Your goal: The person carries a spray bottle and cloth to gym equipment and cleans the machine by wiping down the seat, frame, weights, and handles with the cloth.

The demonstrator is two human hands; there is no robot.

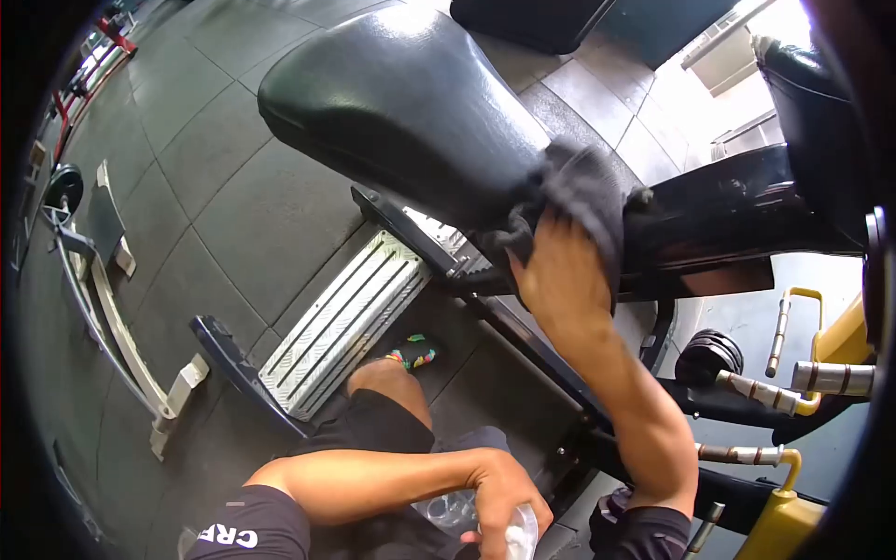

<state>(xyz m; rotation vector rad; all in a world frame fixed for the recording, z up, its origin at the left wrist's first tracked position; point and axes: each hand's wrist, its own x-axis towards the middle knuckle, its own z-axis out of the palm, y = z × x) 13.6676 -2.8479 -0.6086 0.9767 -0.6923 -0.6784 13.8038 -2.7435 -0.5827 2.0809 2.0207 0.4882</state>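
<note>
- Dark grey cloth (593,187), bunched and creased, against the narrow end of the bench pad, at the edge beside the black beam.
- Right hand (560,266), upon the cloth; fingers mostly hidden in its folds, so their spread cannot be told; arm extended.
- Bench pad (401,103), black, glossy, padded; broad rounded end at the far left, narrow end beneath the cloth.
- Black beam (719,205), metal, running from the pad's narrow end towards an upright black pad (810,98).
- Left hand (509,499), low and near the person's body, well apart from the bench pad; fingers curled around a clear plastic bottle (523,537), partly cut off by the lower border of the view.
- Footplate (345,317), pale ribbed metal, below the bench pad's near long edge; a dark shoe (425,352) with multicoloured markings beside it.
- Weight plates (709,357), dark, stacked, right of the frame, near yellow metalwork (840,331).
- Floor (233,182), grey square tiles.
</note>
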